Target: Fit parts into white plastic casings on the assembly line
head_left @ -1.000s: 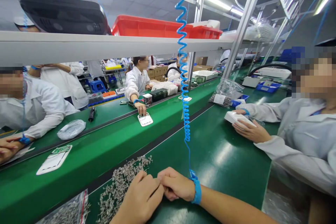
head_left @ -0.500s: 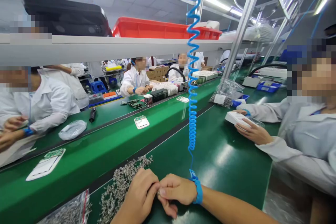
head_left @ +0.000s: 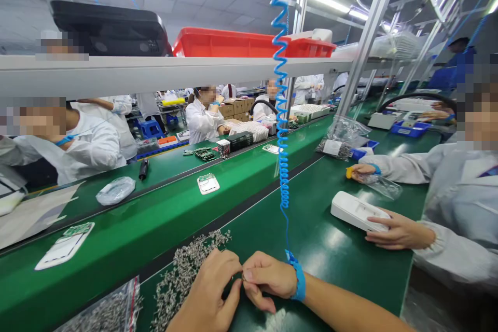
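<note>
My left hand (head_left: 210, 290) and my right hand (head_left: 268, 277) meet fingertip to fingertip at the bottom centre, low over the green table (head_left: 334, 254). They pinch a tiny metal part (head_left: 241, 276) between them, mostly hidden by the fingers. A loose heap of small grey metal parts (head_left: 187, 264) lies just left of my left hand. My right wrist wears a blue strap (head_left: 299, 281), from which a blue coiled cord (head_left: 282, 114) rises out of view.
A clear bag of the same parts (head_left: 109, 311) lies bottom left. White plates with circuit boards (head_left: 64, 246) (head_left: 208, 184) ride the raised green belt (head_left: 155, 228). At right a co-worker's hand (head_left: 397, 228) rests on a white casing (head_left: 356, 211). A grey shelf (head_left: 155, 70) spans overhead.
The co-worker at right has set the white casing down nearer to me. The plates on the belt have drifted left. My hands stay together, fingertips now pinched tighter on the part.
</note>
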Demonstrator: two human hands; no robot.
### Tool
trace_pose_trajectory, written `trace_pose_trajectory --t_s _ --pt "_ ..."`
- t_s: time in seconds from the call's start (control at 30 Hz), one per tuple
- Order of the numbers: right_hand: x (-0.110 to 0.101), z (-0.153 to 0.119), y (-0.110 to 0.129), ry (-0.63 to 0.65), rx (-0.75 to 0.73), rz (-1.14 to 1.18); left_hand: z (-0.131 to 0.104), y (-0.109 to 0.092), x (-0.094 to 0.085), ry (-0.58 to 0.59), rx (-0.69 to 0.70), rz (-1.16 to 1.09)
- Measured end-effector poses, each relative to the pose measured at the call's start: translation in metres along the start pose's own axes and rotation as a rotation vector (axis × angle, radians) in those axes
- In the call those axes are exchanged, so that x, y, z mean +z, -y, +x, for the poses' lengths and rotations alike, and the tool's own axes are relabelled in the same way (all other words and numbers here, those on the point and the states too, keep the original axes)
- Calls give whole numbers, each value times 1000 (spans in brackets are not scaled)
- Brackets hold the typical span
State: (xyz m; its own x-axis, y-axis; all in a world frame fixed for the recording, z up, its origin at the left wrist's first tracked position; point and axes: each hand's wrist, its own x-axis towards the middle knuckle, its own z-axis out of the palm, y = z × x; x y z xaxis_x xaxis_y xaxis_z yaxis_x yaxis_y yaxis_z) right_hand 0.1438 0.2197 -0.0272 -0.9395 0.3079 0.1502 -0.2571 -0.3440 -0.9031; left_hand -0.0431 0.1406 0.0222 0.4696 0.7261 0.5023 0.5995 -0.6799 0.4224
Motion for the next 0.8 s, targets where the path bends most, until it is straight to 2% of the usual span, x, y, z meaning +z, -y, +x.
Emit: trace_pose_trajectory --t_s 0.23,0.37,0.53,0.67,0.8 --pt "0 0 1 16 -1 -20 4 0 -3 5 61 34" --pt "1 1 1 -106 -45 -78 3 4 0 -2 42 56" --pt "9 0 7 -268 -44 -367 4 4 6 -104 105 206" --pt "16 1 7 -443 -167 -570 7 2 8 -158 171 334" --pt "18 3 2 -511 -286 -799 7 0 11 -198 188 415"
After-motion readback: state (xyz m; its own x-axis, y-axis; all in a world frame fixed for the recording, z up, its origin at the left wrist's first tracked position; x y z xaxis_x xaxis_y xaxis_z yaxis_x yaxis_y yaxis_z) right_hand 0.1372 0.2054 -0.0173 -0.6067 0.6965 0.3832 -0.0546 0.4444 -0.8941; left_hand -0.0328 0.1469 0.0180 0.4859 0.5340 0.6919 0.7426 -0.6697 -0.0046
